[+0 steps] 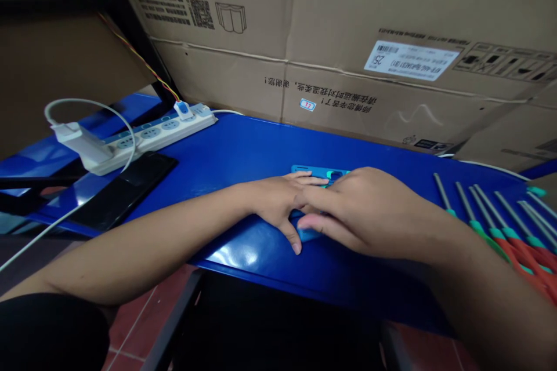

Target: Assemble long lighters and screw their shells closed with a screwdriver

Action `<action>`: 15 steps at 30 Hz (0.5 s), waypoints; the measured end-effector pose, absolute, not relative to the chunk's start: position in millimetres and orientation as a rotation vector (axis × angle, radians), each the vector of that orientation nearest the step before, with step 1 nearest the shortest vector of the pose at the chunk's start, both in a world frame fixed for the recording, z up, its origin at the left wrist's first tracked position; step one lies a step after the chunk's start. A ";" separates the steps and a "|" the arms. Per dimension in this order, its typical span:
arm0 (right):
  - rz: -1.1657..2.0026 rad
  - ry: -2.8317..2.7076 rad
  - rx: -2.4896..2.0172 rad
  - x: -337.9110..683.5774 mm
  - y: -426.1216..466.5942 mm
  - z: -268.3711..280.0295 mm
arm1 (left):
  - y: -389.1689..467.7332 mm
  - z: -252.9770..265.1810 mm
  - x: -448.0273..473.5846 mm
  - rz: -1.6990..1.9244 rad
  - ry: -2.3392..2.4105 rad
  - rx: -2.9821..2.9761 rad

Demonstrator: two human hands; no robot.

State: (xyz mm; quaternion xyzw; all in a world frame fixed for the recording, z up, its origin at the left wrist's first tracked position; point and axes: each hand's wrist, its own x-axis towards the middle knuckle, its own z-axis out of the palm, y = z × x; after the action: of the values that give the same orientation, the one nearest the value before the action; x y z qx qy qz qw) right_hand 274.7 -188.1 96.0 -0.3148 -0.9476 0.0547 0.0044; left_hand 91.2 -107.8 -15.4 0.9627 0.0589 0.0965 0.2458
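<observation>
A light-blue flat plastic piece [317, 170] lies on the blue table [243, 156], mostly covered by my hands. A dark and mint-green part [334, 174] shows at its far side. My left hand [278, 200] rests flat on it, fingers stretched out and thumb apart toward the table's front edge. Over its right side, my right hand [365, 211] is curled, thumb and index finger drawn close together beside the left hand. Whatever is between those fingers is hidden.
Several screwdrivers [513, 237] with orange and green handles lie on the right. At left sit a white power strip [163, 127] with a plugged-in adapter [82, 142], and a black phone-like slab [126, 188]. A large cardboard box [261, 29] stands behind the table.
</observation>
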 end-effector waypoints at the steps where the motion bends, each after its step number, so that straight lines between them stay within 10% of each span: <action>1: 0.226 -2.963 -0.946 275.9 -187.5 95.8 | -107.5 -15.7 91.2 0.252 0.160 2.627; 15: 0.318 -2.956 -0.809 278.3 -186.5 97.6 | -103.9 -17.7 91.7 0.248 0.125 2.575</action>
State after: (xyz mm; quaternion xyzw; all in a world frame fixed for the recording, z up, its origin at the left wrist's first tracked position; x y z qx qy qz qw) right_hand 278.3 -186.5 97.6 -0.2625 -0.9589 0.1032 0.0302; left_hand 91.7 -103.9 -17.7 0.9566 0.0465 0.0921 0.2725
